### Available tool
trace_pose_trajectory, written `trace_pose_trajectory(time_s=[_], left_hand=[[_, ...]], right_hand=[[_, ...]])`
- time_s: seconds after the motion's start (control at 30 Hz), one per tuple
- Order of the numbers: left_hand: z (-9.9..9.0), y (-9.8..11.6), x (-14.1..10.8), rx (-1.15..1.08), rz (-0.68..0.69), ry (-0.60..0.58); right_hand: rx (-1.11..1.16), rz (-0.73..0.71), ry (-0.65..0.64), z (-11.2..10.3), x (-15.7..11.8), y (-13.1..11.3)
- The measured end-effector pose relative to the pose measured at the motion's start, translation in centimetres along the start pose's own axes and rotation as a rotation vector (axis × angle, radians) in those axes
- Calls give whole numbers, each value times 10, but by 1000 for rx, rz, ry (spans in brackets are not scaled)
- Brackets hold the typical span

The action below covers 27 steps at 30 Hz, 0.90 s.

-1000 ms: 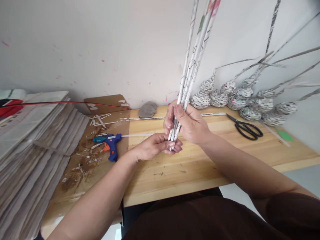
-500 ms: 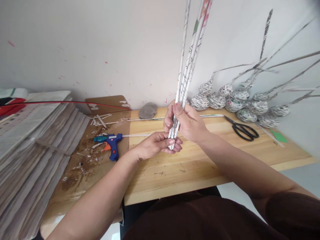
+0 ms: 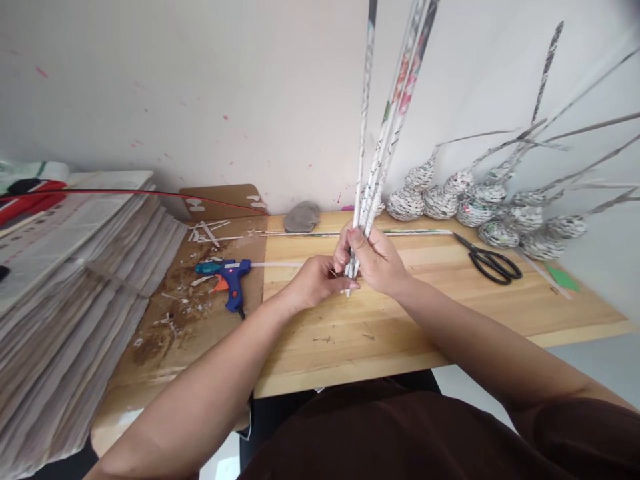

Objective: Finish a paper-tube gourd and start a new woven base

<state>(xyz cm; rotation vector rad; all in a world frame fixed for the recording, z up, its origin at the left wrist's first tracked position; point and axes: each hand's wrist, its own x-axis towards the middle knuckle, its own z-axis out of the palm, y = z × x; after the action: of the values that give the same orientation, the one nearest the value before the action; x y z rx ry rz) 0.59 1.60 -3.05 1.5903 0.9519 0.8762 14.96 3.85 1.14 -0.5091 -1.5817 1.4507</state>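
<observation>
Pointing upward: paper rods (image 3: pixel 379 155), long axes tilted slightly rightward; left hand (image 3: pixel 319 283), right hand (image 3: pixel 379 261) both gripping lower ends.

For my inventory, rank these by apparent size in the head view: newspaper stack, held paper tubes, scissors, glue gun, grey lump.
Newspaper stack
Paper tubes
Scissors and glue gun, too alike to rank
Grey lump
</observation>
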Motion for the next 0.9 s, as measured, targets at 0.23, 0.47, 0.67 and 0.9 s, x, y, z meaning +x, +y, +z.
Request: trace_pose_trajectory(time_s=[0.23, 0.47, 0.67, 0.9], left_hand=[[3, -4, -1, 185, -3, 33], [3, -2, -3, 369, 64, 20], [3, 5, -3, 449, 162, 36], [4, 8, -4, 499, 229, 54]], right_hand=[[4, -4, -15, 0, -5, -2], [3, -45, -28, 4, -8, -15], [37, -41, -35, 6, -7, -14], [-12, -52, -82, 7, -12, -12]])
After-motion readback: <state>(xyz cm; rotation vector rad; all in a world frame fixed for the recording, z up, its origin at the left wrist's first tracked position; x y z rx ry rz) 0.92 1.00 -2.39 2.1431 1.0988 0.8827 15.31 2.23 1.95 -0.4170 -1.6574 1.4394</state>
